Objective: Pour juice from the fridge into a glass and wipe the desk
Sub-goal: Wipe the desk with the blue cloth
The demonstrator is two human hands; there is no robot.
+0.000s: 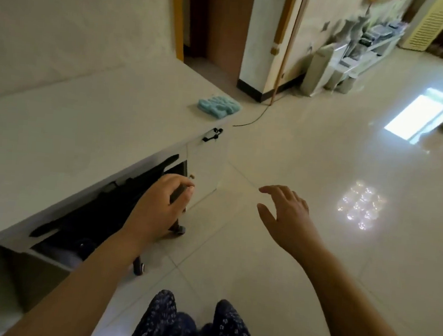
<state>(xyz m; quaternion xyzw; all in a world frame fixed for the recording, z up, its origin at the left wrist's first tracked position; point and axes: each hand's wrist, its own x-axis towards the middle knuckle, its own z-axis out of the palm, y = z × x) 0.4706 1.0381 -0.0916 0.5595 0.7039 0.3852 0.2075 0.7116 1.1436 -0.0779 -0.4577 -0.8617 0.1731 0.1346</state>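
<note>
A white desk [79, 128] runs along the left wall. A light blue cloth [218, 106] lies crumpled at its far right corner. My left hand [162, 207] is closed around a dark grey part of a black wheeled chair [96, 210] tucked under the desk's front edge. My right hand [286, 213] hovers over the floor to the right of the desk, fingers spread and empty. No fridge, juice or glass is in view.
A small black clip [212, 135] sits on the desk's right edge. A black cable [257, 117] trails over the glossy tiled floor [321, 176]. A doorway [214, 25] opens behind the desk; a low shelf [364, 54] with clutter lines the far wall.
</note>
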